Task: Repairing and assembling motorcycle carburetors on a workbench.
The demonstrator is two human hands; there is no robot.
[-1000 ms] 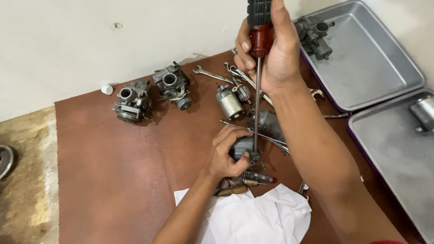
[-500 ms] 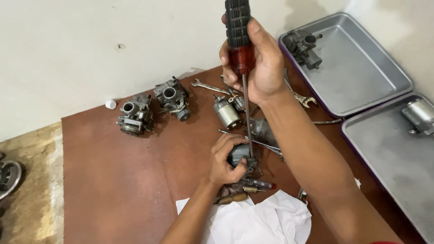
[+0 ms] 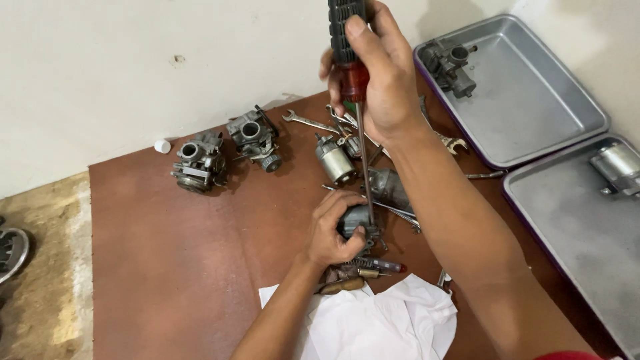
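Near the middle of the brown mat point(image 3: 167, 267), the left hand point(image 3: 330, 233) closes its grip around a small metal carburetor point(image 3: 357, 223), pinning it down. The right hand point(image 3: 373, 73) wraps shut around the black-and-red handle of a long screwdriver point(image 3: 360, 133), held upright with its tip down on the carburetor. That part looks heavy for its size, stiff and probably oily (so likely slippery); the body is the safest hold, not the thin fittings. Just near the left hand lie small brass pieces point(image 3: 357, 273) and a white rag point(image 3: 380, 320). Two more carburetors point(image 3: 227, 150) sit at the far left, with wrenches point(image 3: 307, 121) behind the screwdriver. On the right, the far tray point(image 3: 533, 93) holds one carburetor body point(image 3: 450, 63); the near tray point(image 3: 573, 227) holds a grey cylindrical part point(image 3: 617, 167).
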